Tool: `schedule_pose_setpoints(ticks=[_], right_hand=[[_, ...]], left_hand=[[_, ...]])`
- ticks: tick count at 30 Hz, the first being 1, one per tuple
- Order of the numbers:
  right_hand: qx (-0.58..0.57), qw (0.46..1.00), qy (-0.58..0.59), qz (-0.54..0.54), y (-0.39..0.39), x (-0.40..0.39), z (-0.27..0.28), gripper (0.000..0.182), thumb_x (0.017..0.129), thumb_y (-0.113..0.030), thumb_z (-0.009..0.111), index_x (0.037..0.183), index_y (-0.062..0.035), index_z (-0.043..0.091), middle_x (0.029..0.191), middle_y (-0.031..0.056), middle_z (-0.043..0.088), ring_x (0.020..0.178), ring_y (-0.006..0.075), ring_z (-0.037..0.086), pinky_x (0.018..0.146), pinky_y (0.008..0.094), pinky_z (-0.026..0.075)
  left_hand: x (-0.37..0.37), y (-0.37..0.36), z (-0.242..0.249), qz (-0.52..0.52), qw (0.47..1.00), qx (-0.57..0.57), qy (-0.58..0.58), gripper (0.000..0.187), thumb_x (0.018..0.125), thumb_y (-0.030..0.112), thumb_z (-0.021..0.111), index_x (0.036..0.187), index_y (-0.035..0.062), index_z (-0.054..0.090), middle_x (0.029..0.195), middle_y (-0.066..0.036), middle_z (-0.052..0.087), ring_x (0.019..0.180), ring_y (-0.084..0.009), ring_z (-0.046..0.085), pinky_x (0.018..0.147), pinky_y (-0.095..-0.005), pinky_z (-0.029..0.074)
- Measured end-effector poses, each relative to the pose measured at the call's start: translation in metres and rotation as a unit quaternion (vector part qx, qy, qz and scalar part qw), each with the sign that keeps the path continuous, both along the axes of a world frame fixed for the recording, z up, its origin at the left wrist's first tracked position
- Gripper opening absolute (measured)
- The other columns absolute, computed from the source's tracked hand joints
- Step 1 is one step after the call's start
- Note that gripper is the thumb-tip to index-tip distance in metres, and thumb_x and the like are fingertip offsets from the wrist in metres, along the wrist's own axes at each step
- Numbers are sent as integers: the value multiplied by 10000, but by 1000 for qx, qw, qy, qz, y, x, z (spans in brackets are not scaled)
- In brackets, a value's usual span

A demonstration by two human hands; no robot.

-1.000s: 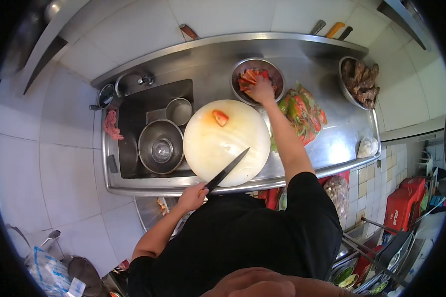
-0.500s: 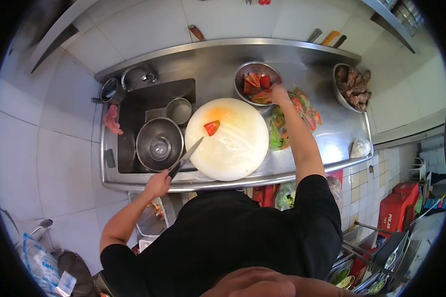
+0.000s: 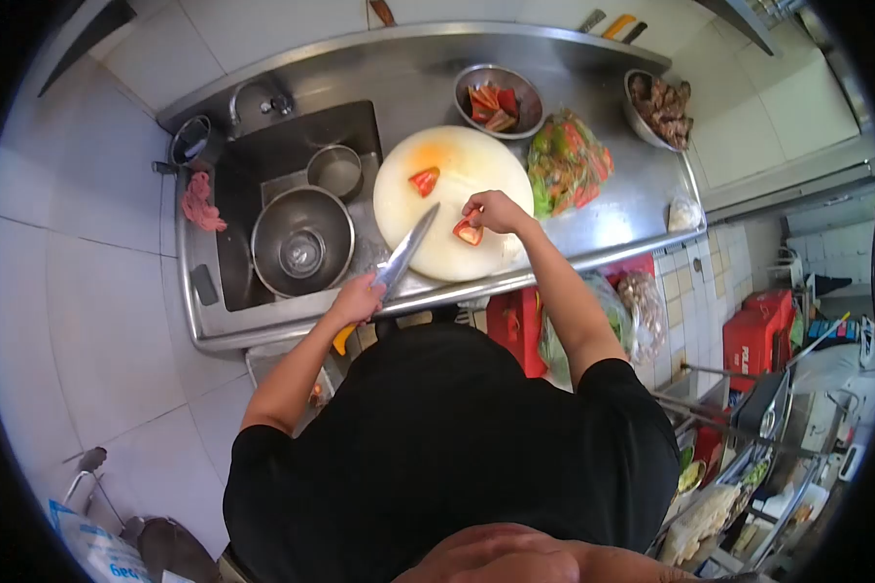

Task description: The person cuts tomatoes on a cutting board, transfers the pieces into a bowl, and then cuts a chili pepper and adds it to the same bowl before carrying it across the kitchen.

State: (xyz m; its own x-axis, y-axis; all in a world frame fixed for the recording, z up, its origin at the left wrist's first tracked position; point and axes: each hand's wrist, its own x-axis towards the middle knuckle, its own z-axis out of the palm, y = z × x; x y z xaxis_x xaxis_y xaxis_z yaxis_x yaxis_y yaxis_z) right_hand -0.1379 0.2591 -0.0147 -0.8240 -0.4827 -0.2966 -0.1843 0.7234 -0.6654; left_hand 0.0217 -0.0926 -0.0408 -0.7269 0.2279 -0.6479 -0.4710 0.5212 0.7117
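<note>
My left hand [image 3: 358, 298] is closed round a kitchen knife [image 3: 408, 251] with a yellow handle, its blade slanting up over the lower left of the round white cutting board [image 3: 489, 160]. Pinched in the fingers of my right hand [image 3: 499, 211] is a piece of red bell pepper [image 3: 468, 231], at the board's right half, near the knife tip. Another red pepper piece [image 3: 424, 181] lies on the board, left of centre. Behind the board, a metal bowl [image 3: 531, 105] contains several red pepper pieces [image 3: 493, 103].
A bag of cut vegetables [image 3: 569, 160] lies right of the board. Farther right stands a bowl of browned meat [image 3: 659, 109]. On the left, the sink [image 3: 241, 199] holds a large metal bowl [image 3: 267, 243] and a smaller pot [image 3: 335, 173]. A pink cloth [image 3: 200, 202] hangs at the left edge.
My right hand has come from the metal bowl to the board with a piece of red bell pepper. The knife stays in my left hand, its tip farther right over the board. The view has shifted.
</note>
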Motion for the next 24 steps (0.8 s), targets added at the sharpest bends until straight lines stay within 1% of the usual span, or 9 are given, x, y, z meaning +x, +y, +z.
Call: schedule_pose_setpoints(ticks=[3, 5, 6, 9, 10, 11, 14, 19, 24], right_hand=[[45, 994, -44, -86, -13, 30, -18, 358, 837, -105, 743, 1189, -42, 723, 1082, 159, 744, 1005, 279, 699, 923, 374, 543], [-43, 972, 166, -160, -11, 46, -26, 428, 874, -110, 702, 1296, -45, 671, 1230, 186, 698, 1108, 304, 664, 982, 387, 524], [-45, 977, 104, -181, -7, 49, -20, 481, 896, -108, 668, 1370, -45, 620, 1375, 204, 625, 1218, 333, 613, 1042, 393, 500], [-55, 973, 160, -154, -7, 63, -13, 464, 870, -107, 673, 1321, -6, 646, 1385, 243, 613, 1218, 386, 615, 1092, 408, 468], [-11, 981, 166, -102, -2, 64, -23, 524, 892, -162, 659, 1399, -47, 598, 1486, 187, 551, 1283, 386, 568, 1123, 446, 439], [-11, 980, 170, -105, -1, 67, -34, 524, 892, -162, 659, 1399, -47, 598, 1486, 187, 551, 1283, 386, 568, 1123, 446, 439], [67, 983, 148, -84, -5, 78, -48, 628, 934, -301, 623, 1530, -168, 474, 1600, 45, 448, 1404, 385, 437, 1155, 509, 374], [93, 984, 128, -81, -4, 81, -35, 630, 944, -317, 632, 1537, -182, 467, 1596, 40, 454, 1440, 351, 406, 1184, 501, 315], [87, 984, 138, -67, 5, 78, -37, 641, 926, -303, 685, 1528, -209, 486, 1574, 17, 488, 1480, 343, 365, 1209, 512, 253]], left_hand=[[15, -10, -13, -5, 998, 29, 59, 256, 1036, 296, 549, 1157, 78, 609, 680, -71, 639, 423, -151, 548, 376, -333, 424], [19, -11, -7, -11, 999, 44, 27, 261, 1047, 317, 545, 1115, 73, 607, 689, -70, 638, 411, -151, 537, 372, -330, 411], [19, -9, -2, -28, 998, 49, 6, 260, 1050, 311, 540, 1116, 68, 604, 693, -74, 640, 405, -155, 533, 372, -336, 410], [19, -6, 1, -54, 997, 61, -15, 265, 1057, 299, 529, 1138, 58, 600, 694, -82, 637, 395, -159, 524, 368, -343, 408], [17, -5, 2, -62, 996, 63, -15, 272, 1059, 293, 523, 1160, 53, 599, 692, -86, 634, 391, -159, 520, 365, -344, 406], [15, -5, 1, -66, 996, 63, -12, 272, 1059, 293, 523, 1160, 53, 599, 692, -86, 634, 391, -159, 520, 365, -344, 406], [11, -3, 0, -82, 995, 35, -34, 281, 1057, 280, 519, 1205, 51, 590, 685, -95, 621, 390, -156, 514, 362, -339, 405], [8, 9, 18, -77, 991, 44, -100, 286, 1075, 283, 499, 1269, 86, 569, 722, -77, 618, 390, -118, 475, 350, -300, 406], [-1, 31, 18, -88, 993, 28, -79, 282, 1081, 272, 488, 1277, 81, 560, 708, -76, 611, 388, -118, 478, 346, -301, 407]])
